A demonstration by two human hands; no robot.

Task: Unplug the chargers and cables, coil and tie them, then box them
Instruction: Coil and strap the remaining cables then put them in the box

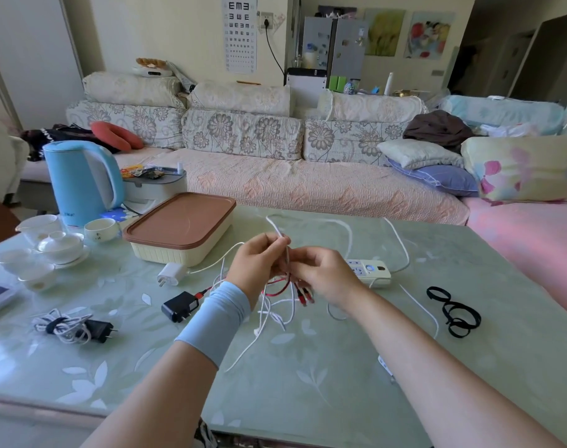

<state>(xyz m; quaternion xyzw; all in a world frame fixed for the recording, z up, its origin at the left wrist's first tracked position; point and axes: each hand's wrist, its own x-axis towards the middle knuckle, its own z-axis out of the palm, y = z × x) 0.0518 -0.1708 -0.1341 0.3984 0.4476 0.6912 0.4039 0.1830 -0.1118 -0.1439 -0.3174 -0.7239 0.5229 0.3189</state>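
At a green table point(308, 399), a person is sorting a tangle of cables. Far left, one bundle point(72, 328) is lying coiled and tied, well apart from the rest. Behind it a kettle point(81, 182) is standing, and to its right the box point(182, 227) — lid on — is sitting near the far edge. In front of the box a white charger point(172, 273) and a black charger point(179, 306) are lying unplugged, and a red cable point(282, 286) is running from the black one up toward the hands.

At centre, the left hand point(257, 265) is curling its fingers round a white cable point(277, 227), pinching a loop that is poking up above the fist. Close beside it, the right hand point(324, 276) is bending its fingers in and seems to be pinching the same white cable lower down, though the exact strand is hard to tell. Slack is hanging from both hands onto the table.

Just right of the hands a strip point(371, 270) is lying, and farther right the ties point(453, 310) are lying loose, well apart from the hands. Unplugging is looking finished, and the work in hand is likely untangling and coiling. The next move is calling for freeing white from red, winding even loops, then reaching right for a tie — with the box yet to be opened.
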